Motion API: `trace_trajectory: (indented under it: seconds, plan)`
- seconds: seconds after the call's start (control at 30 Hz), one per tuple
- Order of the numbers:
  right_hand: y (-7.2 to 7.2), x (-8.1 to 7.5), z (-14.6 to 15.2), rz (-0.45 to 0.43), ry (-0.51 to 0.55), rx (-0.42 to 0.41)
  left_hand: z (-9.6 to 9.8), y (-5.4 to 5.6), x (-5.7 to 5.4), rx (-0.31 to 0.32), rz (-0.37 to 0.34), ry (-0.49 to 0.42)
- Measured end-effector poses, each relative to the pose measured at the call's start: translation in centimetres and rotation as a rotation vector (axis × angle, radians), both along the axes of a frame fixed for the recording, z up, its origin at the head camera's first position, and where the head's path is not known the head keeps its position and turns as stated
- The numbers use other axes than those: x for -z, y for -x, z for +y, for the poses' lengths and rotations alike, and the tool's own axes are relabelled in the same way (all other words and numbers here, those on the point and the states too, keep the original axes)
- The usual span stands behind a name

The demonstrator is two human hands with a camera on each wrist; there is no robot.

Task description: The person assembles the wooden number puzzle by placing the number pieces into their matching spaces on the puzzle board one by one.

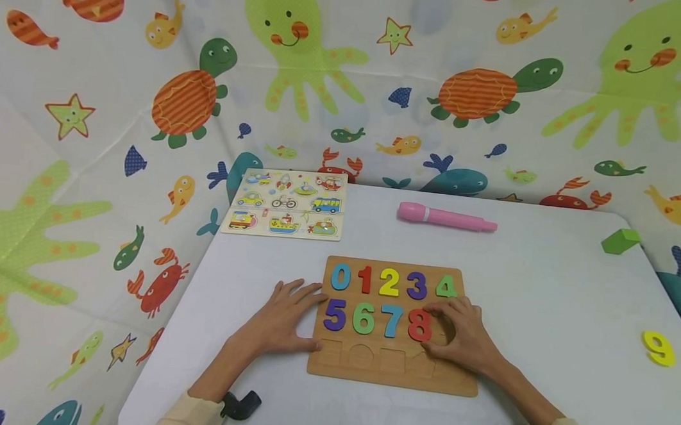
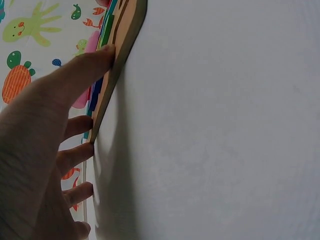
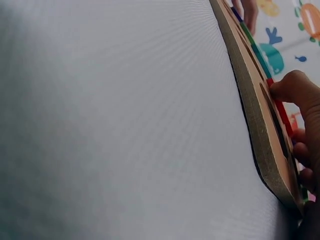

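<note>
A wooden number board (image 1: 366, 382) lies on the white table with coloured numerals 0 to 8 in its upper two rows. My right hand (image 1: 466, 325) pinches the red number 8 (image 1: 419, 324) between thumb and fingers at its place in the second row. In the right wrist view the thumb presses the edge of the red 8 (image 3: 282, 112). My left hand (image 1: 280, 318) rests at the board's left edge with its fingers spread, thumb and fingertips touching the wood. The board's lower row shows outlined shapes. Part of the second row's right end is hidden behind my right hand.
A yellow number 9 (image 1: 659, 348) lies far right on the table (image 1: 562, 282). Behind it, near the back right corner, is a green block (image 1: 620, 241). A pink marker (image 1: 447, 217) and a vehicle picture puzzle (image 1: 285, 204) lie behind the board, against a sea-animal curtain (image 1: 349, 46).
</note>
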State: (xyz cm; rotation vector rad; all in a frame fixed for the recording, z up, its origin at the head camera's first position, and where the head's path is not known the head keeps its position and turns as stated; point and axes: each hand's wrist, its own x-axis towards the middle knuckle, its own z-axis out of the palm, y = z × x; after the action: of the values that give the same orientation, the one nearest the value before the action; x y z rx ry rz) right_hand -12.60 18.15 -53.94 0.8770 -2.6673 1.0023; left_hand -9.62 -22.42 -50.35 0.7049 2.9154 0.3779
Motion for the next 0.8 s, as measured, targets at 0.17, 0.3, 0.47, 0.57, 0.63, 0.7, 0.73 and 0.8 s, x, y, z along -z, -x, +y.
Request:
trace_trajectory:
  seconds: [0.17,0.3,0.47,0.57,0.63,0.7,0.73,0.8]
  plan:
    - [0.0,-0.3,0.3,-0.028,0.013,-0.011,0.0,-0.1,-0.1,-0.001,0.011,0.007]
    - [0.3,-1.0,2.5,-0.029,0.009,-0.002,0.1,-0.2,-0.1,-0.004,0.013,0.008]
    - [0.8,-2.9,9.7,-0.020,-0.040,0.090,0.2,-0.3,-0.1,-0.006,0.002,0.006]
    - [0.8,-4.5,15.3,-0.127,-0.079,0.206,0.2,-0.3,-0.2,-0.009,-0.003,0.007]
    - [0.8,-5.2,19.1,-0.207,-0.127,0.308,0.2,-0.3,-0.3,-0.011,-0.005,0.010]
    - [0.7,-5.5,22.9,-0.274,-0.186,0.404,0.2,-0.3,-0.4,-0.011,-0.005,0.009]
    - [0.6,-5.3,24.9,-0.293,-0.217,0.449,0.2,-0.3,-0.4,-0.011,-0.006,0.005]
    - [0.3,-4.4,28.9,-0.316,-0.279,0.513,0.2,-0.2,-0.5,-0.010,-0.007,0.010]
